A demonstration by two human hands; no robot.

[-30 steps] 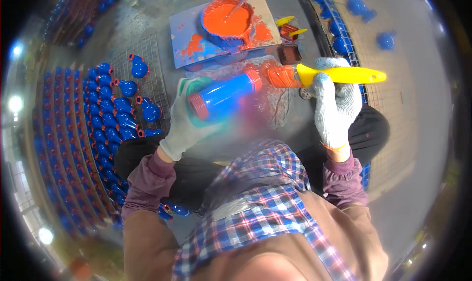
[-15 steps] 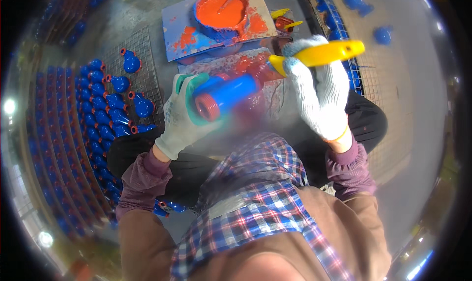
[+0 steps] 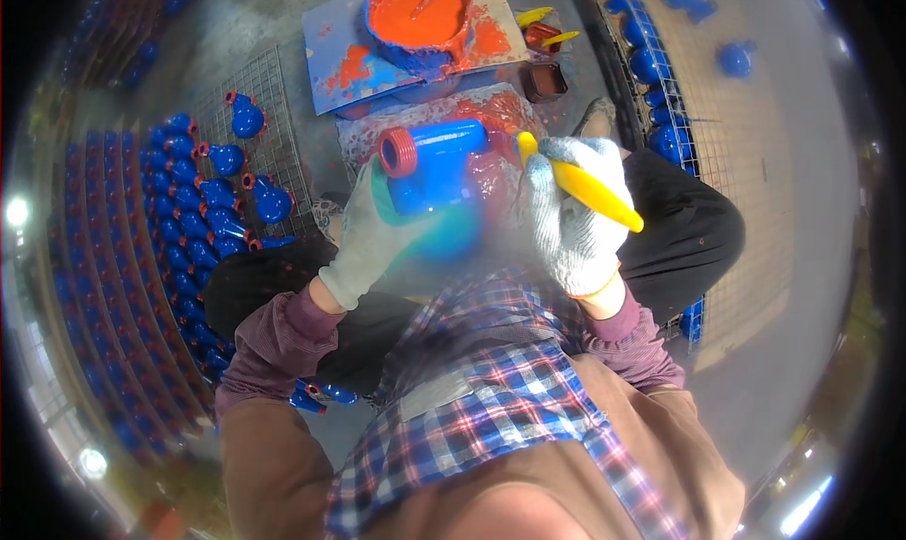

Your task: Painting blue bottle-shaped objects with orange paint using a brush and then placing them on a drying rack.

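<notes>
My left hand (image 3: 363, 233), in a white glove with a green palm, is closed around a blue metal pipe fitting (image 3: 436, 167). The fitting's red threaded end points left. A blur over its lower part hides some of my fingers. In a white knit glove, my right hand (image 3: 578, 228) grips a paintbrush by its yellow handle (image 3: 599, 197). The brush head is by the fitting's right end, smeared by blur, so I cannot tell whether it touches. Beyond both hands stands a bucket (image 3: 415, 60) of orange-red paint, with a stick leaning in it.
A paint-spattered board (image 3: 330, 59) bears the bucket, with crumpled plastic sheeting (image 3: 363, 139) in front. Yellow-handled brushes (image 3: 535, 16) and a small dark container (image 3: 545, 82) lie right of it. Blue fittings with red ends (image 3: 222, 193) crowd the left; a wire rack (image 3: 675, 96) with blue pieces stands right.
The paintbrush has turned, its handle now sloping down toward me, and my right hand has come lower and left. My left hand has tilted the fitting, its threaded end now higher.
</notes>
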